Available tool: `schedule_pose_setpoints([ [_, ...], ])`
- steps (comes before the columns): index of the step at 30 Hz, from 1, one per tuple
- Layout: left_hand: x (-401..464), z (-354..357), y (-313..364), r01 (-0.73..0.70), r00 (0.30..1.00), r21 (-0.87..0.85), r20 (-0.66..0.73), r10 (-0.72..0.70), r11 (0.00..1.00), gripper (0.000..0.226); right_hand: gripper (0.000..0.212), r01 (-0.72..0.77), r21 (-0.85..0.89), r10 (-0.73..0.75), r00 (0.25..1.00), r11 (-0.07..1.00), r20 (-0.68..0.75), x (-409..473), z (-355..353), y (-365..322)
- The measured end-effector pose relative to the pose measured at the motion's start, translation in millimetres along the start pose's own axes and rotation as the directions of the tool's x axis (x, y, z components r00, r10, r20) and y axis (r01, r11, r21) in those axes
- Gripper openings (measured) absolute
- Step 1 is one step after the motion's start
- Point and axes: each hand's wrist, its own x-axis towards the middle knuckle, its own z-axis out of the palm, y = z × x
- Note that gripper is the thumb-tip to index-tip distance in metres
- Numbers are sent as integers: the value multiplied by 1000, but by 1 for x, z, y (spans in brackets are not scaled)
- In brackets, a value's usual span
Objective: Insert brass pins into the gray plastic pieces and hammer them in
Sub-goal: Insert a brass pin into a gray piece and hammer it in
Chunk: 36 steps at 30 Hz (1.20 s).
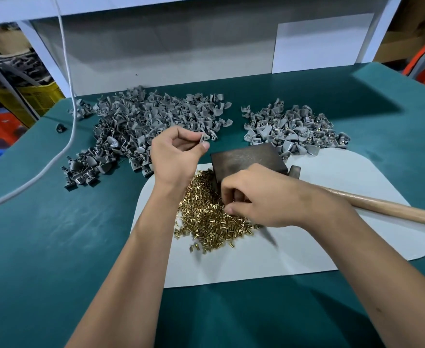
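Note:
My left hand (175,154) is raised above the mat and pinches one gray plastic piece (203,139) between thumb and fingers. My right hand (259,197) reaches down with curled fingers into the heap of brass pins (206,217) on the white mat (306,247); whether it holds a pin is hidden under the fingers. A dark metal block (246,159) stands just behind my right hand. A hammer lies to the right, its wooden handle (394,209) running off the edge and its head (294,172) beside the block.
A large heap of gray pieces (141,131) covers the green table (43,234) at the back left. A smaller heap (294,129) with brass showing lies at the back right. A white cable (68,136) crosses the left side. A white panel (156,54) closes the back.

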Motion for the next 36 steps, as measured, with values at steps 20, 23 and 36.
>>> schedule_pose_setpoints([
  [20,-4,9,8,106,986,-384,158,-47,917,24,10,128,161,-120,991,979,-56,8,-2,8],
  [23,-4,9,9,114,983,-398,181,-44,910,24,12,134,217,-115,989,967,-96,8,0,11],
  [36,-14,11,12,177,912,-385,411,-3,906,33,6,308,603,190,760,736,-621,2,10,37],
])
